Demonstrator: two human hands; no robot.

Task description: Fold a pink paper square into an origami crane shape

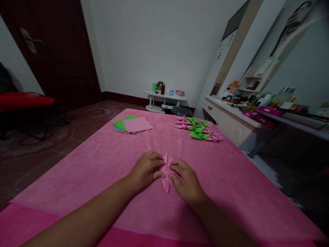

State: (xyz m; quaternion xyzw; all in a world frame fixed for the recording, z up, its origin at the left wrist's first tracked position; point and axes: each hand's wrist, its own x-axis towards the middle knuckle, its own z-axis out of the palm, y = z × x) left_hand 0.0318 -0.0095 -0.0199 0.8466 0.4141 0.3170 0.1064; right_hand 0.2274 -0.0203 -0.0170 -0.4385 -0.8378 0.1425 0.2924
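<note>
A pink origami paper, folded into a narrow diamond with a slit down its upper half, lies on the pink cloth in front of me. My left hand has its fingers and thumb closed on the paper's left edge. From the opposite side, my right hand grips the right edge between bent fingers and thumb. Parts of both edges are hidden under the fingertips. The lower point of the diamond shows between my hands, directed toward me.
Square paper sheets in pink, green and blue are stacked at the table's far left. Several folded green and pink paper cranes sit at the far right. The pink tablecloth covers the table. A cluttered dresser stands to the right.
</note>
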